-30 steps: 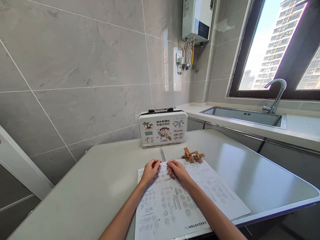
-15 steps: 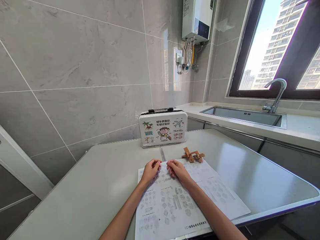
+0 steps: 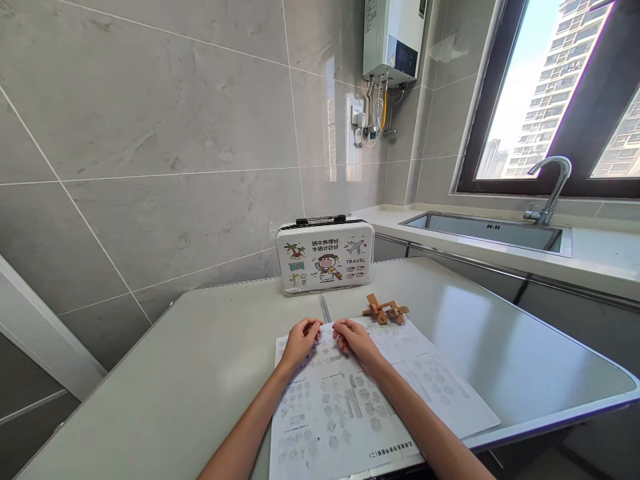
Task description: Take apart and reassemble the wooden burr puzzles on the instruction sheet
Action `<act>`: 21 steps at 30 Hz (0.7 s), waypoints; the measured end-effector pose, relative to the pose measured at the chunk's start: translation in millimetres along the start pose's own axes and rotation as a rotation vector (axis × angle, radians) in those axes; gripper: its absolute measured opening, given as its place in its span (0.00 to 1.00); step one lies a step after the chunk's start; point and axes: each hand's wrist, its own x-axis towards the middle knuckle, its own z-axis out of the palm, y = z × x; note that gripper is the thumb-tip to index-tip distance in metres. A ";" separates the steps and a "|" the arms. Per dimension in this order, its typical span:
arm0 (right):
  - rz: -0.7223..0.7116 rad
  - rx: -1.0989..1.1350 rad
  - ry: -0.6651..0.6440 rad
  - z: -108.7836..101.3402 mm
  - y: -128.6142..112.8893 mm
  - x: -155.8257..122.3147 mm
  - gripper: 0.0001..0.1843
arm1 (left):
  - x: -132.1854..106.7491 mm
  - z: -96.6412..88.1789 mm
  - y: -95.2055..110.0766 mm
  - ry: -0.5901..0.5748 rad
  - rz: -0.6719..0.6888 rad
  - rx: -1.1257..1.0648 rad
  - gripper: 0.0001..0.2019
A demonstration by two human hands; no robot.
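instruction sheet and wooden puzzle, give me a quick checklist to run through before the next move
1. Both hands on the instruction sheet: ok. The left hand and right hand rest near its far edge.
2. Hands free of small parts: cannot tell. The curled fingers hide what is under them.
3. Sheet flat on the table: ok. No fold or lifted corner shows.
4. Sheet fully on the table: cannot tell. Its near edge reaches the table's front rim.
5. Wooden puzzle clear of the hands: ok. It lies just beyond the right hand, untouched.
6. White case out of the way: ok. It stands upright by the wall, apart from the puzzle.
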 end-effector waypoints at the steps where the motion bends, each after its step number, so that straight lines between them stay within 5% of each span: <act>1: -0.002 0.002 -0.001 -0.2 0.4 0.3 0.19 | 0.2 0.0 -0.1 0.000 0.001 0.002 0.21; 11: -0.021 0.035 0.043 -3.5 4.0 5.5 0.19 | -0.3 0.7 3.7 -0.001 -0.002 0.010 0.20; 21: -0.113 0.139 0.324 -17.1 -1.4 6.6 0.13 | -0.5 2.0 -0.4 -0.007 -0.017 0.001 0.21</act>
